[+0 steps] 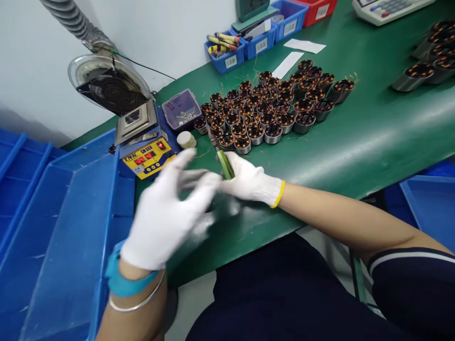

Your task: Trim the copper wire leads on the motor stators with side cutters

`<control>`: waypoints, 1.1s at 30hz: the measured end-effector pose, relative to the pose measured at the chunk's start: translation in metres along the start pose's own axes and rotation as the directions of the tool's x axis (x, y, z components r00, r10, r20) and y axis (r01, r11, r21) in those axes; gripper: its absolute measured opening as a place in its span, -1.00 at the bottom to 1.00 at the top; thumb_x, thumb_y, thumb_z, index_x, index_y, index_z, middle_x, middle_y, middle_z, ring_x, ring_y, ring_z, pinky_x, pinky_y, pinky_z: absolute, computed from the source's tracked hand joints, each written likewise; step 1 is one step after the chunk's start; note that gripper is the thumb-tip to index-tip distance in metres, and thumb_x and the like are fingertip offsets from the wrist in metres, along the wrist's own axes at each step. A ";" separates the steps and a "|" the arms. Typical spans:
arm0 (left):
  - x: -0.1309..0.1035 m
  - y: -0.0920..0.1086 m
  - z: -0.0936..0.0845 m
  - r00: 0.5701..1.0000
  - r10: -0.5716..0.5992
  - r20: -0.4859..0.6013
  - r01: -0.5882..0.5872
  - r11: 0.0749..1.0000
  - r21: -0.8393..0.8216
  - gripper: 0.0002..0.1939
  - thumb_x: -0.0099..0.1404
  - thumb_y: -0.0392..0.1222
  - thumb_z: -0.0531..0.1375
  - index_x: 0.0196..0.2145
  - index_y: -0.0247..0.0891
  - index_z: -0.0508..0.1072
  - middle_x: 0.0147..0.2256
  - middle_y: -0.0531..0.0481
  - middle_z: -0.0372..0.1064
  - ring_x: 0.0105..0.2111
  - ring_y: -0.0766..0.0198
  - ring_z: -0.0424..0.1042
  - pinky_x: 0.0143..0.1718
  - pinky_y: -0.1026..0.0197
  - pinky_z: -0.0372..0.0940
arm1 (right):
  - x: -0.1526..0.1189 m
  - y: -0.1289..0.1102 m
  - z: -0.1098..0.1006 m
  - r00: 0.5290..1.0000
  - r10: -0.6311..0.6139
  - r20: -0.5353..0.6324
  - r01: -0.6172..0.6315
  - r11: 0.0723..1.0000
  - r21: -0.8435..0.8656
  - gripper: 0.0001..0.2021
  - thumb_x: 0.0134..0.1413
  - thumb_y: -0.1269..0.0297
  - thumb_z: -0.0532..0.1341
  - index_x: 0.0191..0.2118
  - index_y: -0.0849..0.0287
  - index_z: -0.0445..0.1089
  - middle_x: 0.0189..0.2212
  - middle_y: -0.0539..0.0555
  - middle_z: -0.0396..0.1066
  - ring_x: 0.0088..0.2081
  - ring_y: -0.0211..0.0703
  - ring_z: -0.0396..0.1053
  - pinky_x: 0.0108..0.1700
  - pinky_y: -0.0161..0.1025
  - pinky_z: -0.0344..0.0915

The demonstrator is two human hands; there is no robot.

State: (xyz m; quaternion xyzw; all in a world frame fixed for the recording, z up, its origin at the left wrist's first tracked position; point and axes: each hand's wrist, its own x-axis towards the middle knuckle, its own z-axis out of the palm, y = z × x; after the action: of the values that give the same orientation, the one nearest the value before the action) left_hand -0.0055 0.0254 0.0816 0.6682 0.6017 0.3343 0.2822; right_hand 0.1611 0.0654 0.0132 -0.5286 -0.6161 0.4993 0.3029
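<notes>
Green-handled pliers (224, 163) sat gripped in my right hand (246, 178), nose near the coils (255, 131), my blurred left hand (165, 213) spread and unclenched: a tool-handling step, I reckoned, the next move wanting steady aim!

the gloved left hand (165, 218) is blurring, its fingers (202, 193) smearing so much that whether they are gripping anything is going untold, while the right hand (245, 179) is hiding part of the green-handled pliers (223, 163). in the purple box (179, 102), small bits (184, 115) are lying too tiny to identify. the top edge is cutting off the red bin (318, 14), the dark green device (252, 8) and the keyed machine (394, 9), the right edge is cutting through a group of wound cores (446, 62), and the left edge is cropping the blue trays (60, 218).
</notes>
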 end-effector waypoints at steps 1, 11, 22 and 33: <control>0.000 -0.004 -0.008 0.992 0.040 -0.116 -0.028 0.994 0.103 -0.41 0.18 0.09 0.32 0.13 -0.13 0.42 -0.10 -0.09 0.56 -0.09 0.02 0.56 0.07 -0.06 0.42 | 0.004 0.002 -0.001 1.000 0.015 -0.006 -0.015 1.000 0.025 -0.37 -0.15 0.19 0.31 0.12 0.07 0.23 -0.24 0.02 0.47 -0.26 -0.06 0.46 -0.14 -0.07 0.42; -0.003 -0.088 0.021 0.999 -0.024 0.032 0.015 0.966 0.257 -0.86 0.20 -0.09 0.15 -0.35 -0.20 0.42 -0.19 -0.10 0.55 -0.13 0.08 0.51 -0.02 0.02 0.36 | -0.009 -0.017 -0.027 0.945 -0.169 0.281 -0.001 0.855 0.518 -0.38 -0.26 0.45 0.19 0.07 0.15 0.23 -0.45 -0.12 0.30 -0.53 -0.33 0.27 -0.44 -0.29 0.35; 0.006 -0.107 0.009 0.987 -0.140 -0.076 0.148 0.983 0.111 -0.87 0.21 -0.17 0.09 -0.45 -0.16 0.40 -0.50 0.06 0.46 -0.47 0.21 0.42 -0.36 0.16 0.27 | -0.011 -0.005 0.000 0.683 0.174 0.709 -0.443 0.871 0.212 -0.32 -0.25 0.35 0.23 0.14 0.11 0.20 -0.39 -0.07 0.39 -0.43 -0.20 0.48 -0.48 -0.30 0.44; 0.006 -0.110 0.012 0.987 -0.146 -0.072 0.150 0.987 0.061 -0.87 0.24 -0.13 0.14 -0.46 -0.15 0.40 -0.57 0.08 0.39 -0.50 0.20 0.38 -0.43 0.18 0.23 | -0.009 -0.007 0.003 0.702 0.199 0.683 -0.533 0.784 0.319 -0.36 -0.19 0.41 0.24 0.12 0.12 0.17 -0.36 -0.05 0.34 -0.34 -0.21 0.46 -0.40 -0.29 0.42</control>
State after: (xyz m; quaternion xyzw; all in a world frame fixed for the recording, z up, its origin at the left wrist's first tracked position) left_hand -0.0636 0.0441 -0.0110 0.6190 0.6696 0.3146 0.2637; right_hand 0.1587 0.0564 0.0200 -0.3557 -0.4080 0.8349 0.0999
